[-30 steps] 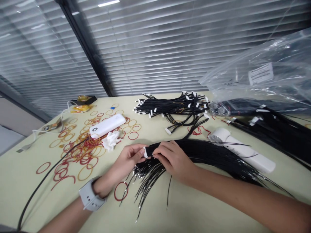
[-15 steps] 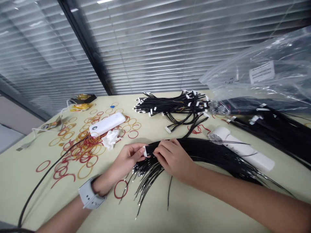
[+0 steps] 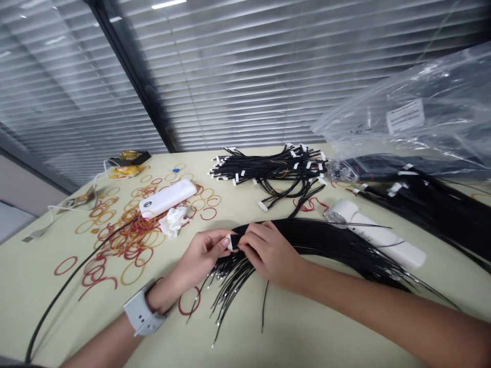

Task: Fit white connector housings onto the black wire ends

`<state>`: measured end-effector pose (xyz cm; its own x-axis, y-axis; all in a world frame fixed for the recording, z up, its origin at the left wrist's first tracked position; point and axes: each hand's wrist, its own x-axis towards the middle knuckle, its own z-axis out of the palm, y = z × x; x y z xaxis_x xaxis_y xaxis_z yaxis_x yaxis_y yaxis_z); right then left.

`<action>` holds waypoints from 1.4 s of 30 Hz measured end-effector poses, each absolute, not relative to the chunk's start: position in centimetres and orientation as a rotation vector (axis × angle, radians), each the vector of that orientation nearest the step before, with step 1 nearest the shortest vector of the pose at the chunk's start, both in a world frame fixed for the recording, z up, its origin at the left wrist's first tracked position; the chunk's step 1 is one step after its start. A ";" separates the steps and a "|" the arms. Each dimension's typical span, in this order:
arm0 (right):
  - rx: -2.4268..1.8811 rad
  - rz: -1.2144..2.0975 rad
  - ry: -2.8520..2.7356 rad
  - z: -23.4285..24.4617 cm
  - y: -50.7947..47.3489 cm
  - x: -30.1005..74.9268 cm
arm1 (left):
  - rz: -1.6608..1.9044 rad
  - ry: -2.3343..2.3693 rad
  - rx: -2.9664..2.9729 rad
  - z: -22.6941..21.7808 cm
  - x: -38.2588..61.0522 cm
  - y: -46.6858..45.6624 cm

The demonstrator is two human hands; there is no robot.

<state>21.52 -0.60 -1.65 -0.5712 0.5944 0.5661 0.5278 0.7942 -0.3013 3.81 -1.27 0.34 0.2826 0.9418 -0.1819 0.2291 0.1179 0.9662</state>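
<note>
Clear plastic forms the bag [image 3: 429, 102] at the far right of the table [image 3: 307, 332]. It has a white label [image 3: 405, 116], and dark wires show through it and lie out of its mouth. Nearer, a long sheaf of black wires [image 3: 337, 243] lies across the table. The left hand [image 3: 203, 253] pinches a small white connector [image 3: 229, 242] at the sheaf's left end between thumb and fingertips. The right hand [image 3: 270, 250] is closed narrowly on the wires just beside the connector, nearly touching the left. Bare wire tips fan out below both hands. Rubber bands [image 3: 130, 235] lie scattered to the left around a white power bank [image 3: 168, 197]. Compared with a second ago, both hands keep the same grip at the same spot, and the connector has not moved.
</note>
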 end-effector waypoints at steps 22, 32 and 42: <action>-0.921 0.642 -2.197 4.5 2.0 23.0 | 1.048 1.173 1.258 5.4 5.5 -1.6; -0.870 0.969 -1.999 5.8 3.7 25.5 | 0.549 1.284 2.478 1.7 11.8 0.2; -0.964 0.458 -1.599 18.5 4.0 34.9 | 0.288 1.345 2.789 0.2 11.8 0.0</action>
<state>34.88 3.99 18.45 -0.0061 0.7840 0.6207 0.3369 0.5860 -0.7369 11.78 -0.01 0.20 0.6088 0.7786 0.1523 0.7727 -0.6254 0.1085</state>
